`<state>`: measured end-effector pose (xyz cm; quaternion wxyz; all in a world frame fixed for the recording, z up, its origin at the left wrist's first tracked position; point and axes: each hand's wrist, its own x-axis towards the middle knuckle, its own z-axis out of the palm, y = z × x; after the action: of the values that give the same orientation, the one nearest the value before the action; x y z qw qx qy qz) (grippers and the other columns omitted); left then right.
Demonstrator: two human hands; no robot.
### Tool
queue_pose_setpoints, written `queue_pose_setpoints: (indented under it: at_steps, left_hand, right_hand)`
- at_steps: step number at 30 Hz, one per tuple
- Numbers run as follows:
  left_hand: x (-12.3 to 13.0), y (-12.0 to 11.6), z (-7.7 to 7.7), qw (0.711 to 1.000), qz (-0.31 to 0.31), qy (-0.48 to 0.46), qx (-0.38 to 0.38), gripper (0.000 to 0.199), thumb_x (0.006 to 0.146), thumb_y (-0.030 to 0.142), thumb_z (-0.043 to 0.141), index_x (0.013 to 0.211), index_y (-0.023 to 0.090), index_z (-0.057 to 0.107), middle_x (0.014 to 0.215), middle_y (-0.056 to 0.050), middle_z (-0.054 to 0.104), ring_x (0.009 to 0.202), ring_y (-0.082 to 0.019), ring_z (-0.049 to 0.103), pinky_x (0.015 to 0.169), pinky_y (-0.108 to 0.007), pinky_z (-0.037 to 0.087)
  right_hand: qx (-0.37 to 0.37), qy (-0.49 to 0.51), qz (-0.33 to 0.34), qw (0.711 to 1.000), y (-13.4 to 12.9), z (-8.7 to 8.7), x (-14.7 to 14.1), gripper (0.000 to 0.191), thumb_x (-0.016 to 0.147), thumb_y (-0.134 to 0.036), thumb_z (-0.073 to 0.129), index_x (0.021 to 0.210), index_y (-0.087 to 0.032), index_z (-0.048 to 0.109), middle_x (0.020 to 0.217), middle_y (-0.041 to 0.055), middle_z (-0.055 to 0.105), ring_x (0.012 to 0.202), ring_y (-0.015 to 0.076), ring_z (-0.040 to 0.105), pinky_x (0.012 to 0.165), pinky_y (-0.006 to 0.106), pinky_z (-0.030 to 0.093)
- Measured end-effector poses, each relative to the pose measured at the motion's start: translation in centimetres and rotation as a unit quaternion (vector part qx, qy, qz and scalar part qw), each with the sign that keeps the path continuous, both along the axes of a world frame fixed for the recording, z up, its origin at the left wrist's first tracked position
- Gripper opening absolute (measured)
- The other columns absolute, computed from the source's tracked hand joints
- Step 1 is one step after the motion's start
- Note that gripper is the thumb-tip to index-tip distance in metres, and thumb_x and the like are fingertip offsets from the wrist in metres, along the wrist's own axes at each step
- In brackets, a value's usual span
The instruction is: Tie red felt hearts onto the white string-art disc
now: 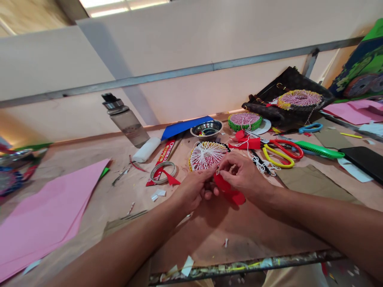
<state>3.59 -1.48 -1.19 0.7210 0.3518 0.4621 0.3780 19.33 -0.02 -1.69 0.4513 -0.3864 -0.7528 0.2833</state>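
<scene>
The red piece (223, 184) is pinched at its upper edge by the left hand (196, 189) and right hand (243, 173), likely to steady something so floppy, above the table (209, 231), with the string-wound disc (206, 156) at eleven o'clock and scissors (274, 142) at two, probably for easy reach.

Light glares nearly white through the slatted opening (119, 8) up top, while the bench (263, 239) lies in softer, middling light. A broad grey shadow slants down the pale panel (179, 44), and darker ones pool below the left hand (194, 187) and right hand (243, 171). The steel bowl (195, 130) glints. Toward the left edge everything smears and stretches; the middle reads clearer.
</scene>
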Motion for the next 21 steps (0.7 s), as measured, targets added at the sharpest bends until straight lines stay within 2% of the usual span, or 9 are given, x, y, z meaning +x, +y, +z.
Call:
queue_pose_setpoints:
  at_steps: [2, 6, 12, 18, 21]
  left_hand:
    - [-0.25, 0.17, 0.03, 1.0, 0.003, 0.005, 0.01, 0.024, 0.072, 0.034, 0.07, 0.072, 0.012, 0.062, 0.054, 0.0, 0.055, 0.04, -0.005, 0.048, 0.03, -0.011, 0.02]
    - [-0.64, 0.41, 0.09, 0.999, 0.016, 0.022, 0.021, 0.024, 0.066, 0.03, 0.075, 0.079, 0.012, 0.064, 0.044, 0.004, 0.049, 0.032, 0.0, 0.031, 0.032, -0.011, 0.011]
    - [-0.29, 0.37, 0.21, 0.994, 0.041, 0.067, 0.08, 0.022, 0.065, 0.027, 0.074, 0.077, 0.015, 0.059, 0.042, 0.004, 0.051, 0.032, -0.004, 0.04, 0.033, -0.014, 0.014]
    - [-0.38, 0.54, 0.67, 0.967, 0.027, 0.195, 0.162, 0.019, 0.068, 0.029, 0.069, 0.075, 0.015, 0.058, 0.045, 0.001, 0.057, 0.035, -0.007, 0.045, 0.035, -0.015, 0.022]
    - [-0.51, 0.74, 0.96, 0.949, 0.037, 0.239, 0.201, 0.018, 0.066, 0.03, 0.069, 0.071, 0.015, 0.061, 0.049, 0.003, 0.056, 0.039, -0.007, 0.045, 0.037, -0.016, 0.027]
  right_hand:
    - [0.008, 0.0, 0.006, 1.0, 0.03, -0.21, -0.06, 0.011, 0.068, -0.008, 0.054, 0.069, -0.018, 0.059, 0.077, -0.0001, 0.061, 0.074, 0.0099, 0.053, 0.06, 0.021, 0.039]
    - [0.029, -0.012, 0.006, 0.999, 0.21, -0.54, -0.06, 0.008, 0.067, -0.009, 0.056, 0.066, -0.017, 0.058, 0.078, 0.0006, 0.062, 0.075, 0.0107, 0.054, 0.062, 0.022, 0.039]
    - [0.045, -0.005, 0.001, 0.999, 0.32, -0.27, 0.08, 0.006, 0.071, -0.013, 0.057, 0.067, -0.017, 0.057, 0.088, 0.0031, 0.064, 0.083, 0.0127, 0.056, 0.07, 0.025, 0.042]
    - [0.082, -0.017, 0.015, 0.996, 0.64, -0.75, -0.18, 0.01, 0.071, -0.008, 0.057, 0.072, -0.018, 0.057, 0.096, 0.0037, 0.066, 0.095, 0.0145, 0.056, 0.085, 0.03, 0.04]
    - [0.084, -0.04, 0.022, 0.995, 0.79, -0.87, -0.27, 0.011, 0.072, -0.007, 0.055, 0.074, -0.018, 0.058, 0.087, 0.0024, 0.066, 0.086, 0.0134, 0.055, 0.079, 0.027, 0.041]
